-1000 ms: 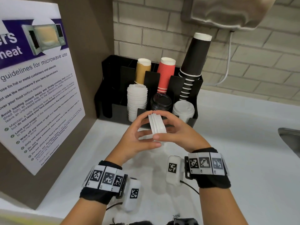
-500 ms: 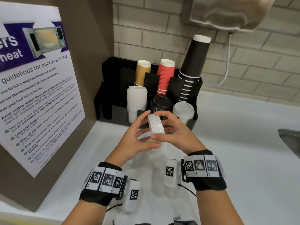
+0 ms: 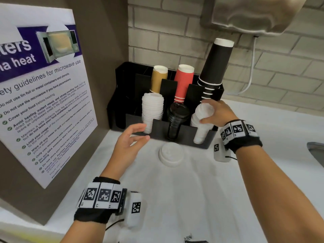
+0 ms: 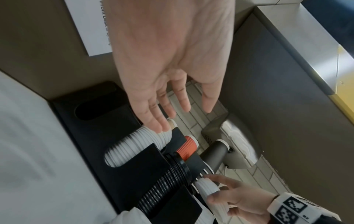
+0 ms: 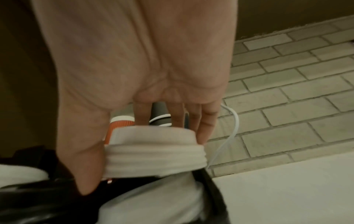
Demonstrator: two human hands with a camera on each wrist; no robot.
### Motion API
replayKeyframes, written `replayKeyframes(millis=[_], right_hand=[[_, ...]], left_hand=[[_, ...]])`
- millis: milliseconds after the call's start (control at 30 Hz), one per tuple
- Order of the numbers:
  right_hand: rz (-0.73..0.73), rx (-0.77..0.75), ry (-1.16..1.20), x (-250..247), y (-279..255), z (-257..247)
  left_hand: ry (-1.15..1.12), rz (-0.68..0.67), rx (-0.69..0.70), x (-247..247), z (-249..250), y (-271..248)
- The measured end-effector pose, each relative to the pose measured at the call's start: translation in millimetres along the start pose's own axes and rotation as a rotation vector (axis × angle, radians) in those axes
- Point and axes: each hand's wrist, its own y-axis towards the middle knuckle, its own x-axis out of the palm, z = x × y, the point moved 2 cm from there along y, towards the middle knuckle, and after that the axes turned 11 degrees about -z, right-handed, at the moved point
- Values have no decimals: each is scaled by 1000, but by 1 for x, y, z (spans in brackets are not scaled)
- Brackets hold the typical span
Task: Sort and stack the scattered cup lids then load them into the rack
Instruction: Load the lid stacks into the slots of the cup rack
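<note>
At the rack's [image 3: 182, 137] right slot our right hand [image 3: 217, 111] pinches a lid stack [image 3: 204, 111] by its rim, thumb opposite fingers, while our left hand [image 3: 128, 142] hangs wide, holding nothing, near 1 lid [image 3: 171, 154] on the counter [image 3: 245, 190]; we judge these light, thin, easily crushed.

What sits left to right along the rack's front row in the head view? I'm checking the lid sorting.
Tall white lid stack → black lid stack → white lid stack, with the right hand gripping its top lids.
</note>
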Motion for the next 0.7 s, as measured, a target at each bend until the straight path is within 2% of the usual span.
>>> replayKeyframes(millis=[200,400,600,700], right_hand=[[-61,3,-107,12,8,-9],[-53,44,-266,15,5,-10],[-177,33,-418,22,3,-13],[-122,4,-525,30,-2,-16]], left_hand=[[20,19,-7,-4,-1,-1],[36,20,-17,-5,-3,0],[47,12,-16,-3,-2,2],[46,10,-16,-2,-3,3]])
